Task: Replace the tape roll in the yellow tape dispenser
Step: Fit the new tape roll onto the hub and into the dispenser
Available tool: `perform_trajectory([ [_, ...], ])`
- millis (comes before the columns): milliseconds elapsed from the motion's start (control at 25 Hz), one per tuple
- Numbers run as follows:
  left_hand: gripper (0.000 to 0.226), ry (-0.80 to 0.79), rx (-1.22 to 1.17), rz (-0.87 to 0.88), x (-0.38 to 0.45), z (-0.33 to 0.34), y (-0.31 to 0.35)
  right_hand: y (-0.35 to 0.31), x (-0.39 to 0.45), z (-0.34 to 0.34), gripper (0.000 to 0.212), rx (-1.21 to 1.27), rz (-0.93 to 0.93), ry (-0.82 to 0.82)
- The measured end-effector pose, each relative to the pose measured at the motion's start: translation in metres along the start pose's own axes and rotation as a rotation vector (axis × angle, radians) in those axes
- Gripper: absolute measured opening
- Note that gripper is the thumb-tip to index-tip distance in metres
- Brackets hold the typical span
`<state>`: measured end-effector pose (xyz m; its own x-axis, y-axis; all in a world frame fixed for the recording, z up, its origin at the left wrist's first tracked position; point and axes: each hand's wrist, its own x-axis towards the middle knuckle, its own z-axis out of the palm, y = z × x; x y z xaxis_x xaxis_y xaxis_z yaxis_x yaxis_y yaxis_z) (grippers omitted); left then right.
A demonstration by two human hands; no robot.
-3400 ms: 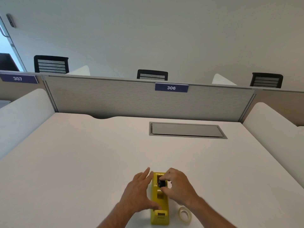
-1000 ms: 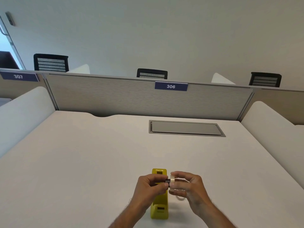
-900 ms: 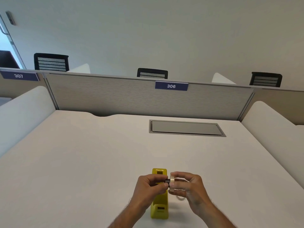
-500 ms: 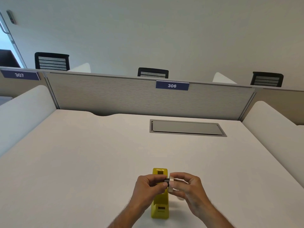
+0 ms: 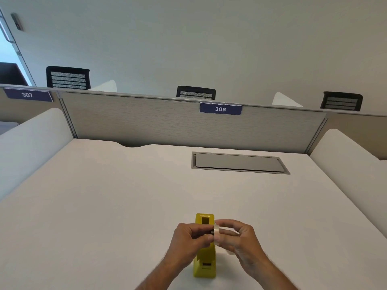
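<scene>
Fitting the dark spindle (image 5: 210,232), pinched in my left hand (image 5: 191,237), into the tape roll (image 5: 216,231) gripped by my right hand (image 5: 237,237); seating both in the yellow dispenser (image 5: 204,260) remains.

- A white desk (image 5: 104,206) with a grey hatch (image 5: 238,163) set flush near its far edge.
- A grey partition (image 5: 146,122) behind it carries a blue plate marked 306 (image 5: 220,109); another at far left reads 307 (image 5: 28,95).
- Three black mesh chair backs (image 5: 68,78) (image 5: 196,93) (image 5: 341,101) show above the partition.
- White side screens (image 5: 31,141) (image 5: 351,160) flank the desk.
</scene>
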<state>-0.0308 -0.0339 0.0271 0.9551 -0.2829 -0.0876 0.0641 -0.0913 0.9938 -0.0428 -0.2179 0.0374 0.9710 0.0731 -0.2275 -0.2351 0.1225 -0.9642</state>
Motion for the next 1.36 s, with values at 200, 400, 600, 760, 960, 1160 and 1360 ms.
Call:
perform_trajectory([
  [200,0.035,0.019,0.077,0.028,0.002,-0.001,-0.003,0.004,0.004,0.004,0.053,-0.052,-0.035,0.0],
  [400,0.048,0.063,0.243,0.025,0.008,-0.011,-0.006,0.006,0.016,0.007,0.045,-0.332,-0.095,0.007],
  [600,0.06,0.065,0.364,0.05,0.014,-0.018,-0.013,0.001,0.028,0.011,0.043,-0.616,-0.217,-0.04],
  [760,0.041,0.109,0.451,0.078,0.018,-0.021,-0.021,0.001,0.038,0.008,0.043,-0.708,-0.28,-0.057],
  [960,0.039,0.152,0.515,0.079,0.02,-0.022,-0.029,0.005,0.042,0.004,0.042,-0.773,-0.305,-0.029],
  [1160,0.035,0.144,0.56,0.103,0.025,-0.021,-0.028,0.006,0.043,0.006,0.044,-0.78,-0.275,-0.036],
  [1360,0.032,0.111,0.645,0.123,0.028,-0.022,-0.029,0.008,0.043,0.006,0.045,-0.801,-0.258,-0.027],
])
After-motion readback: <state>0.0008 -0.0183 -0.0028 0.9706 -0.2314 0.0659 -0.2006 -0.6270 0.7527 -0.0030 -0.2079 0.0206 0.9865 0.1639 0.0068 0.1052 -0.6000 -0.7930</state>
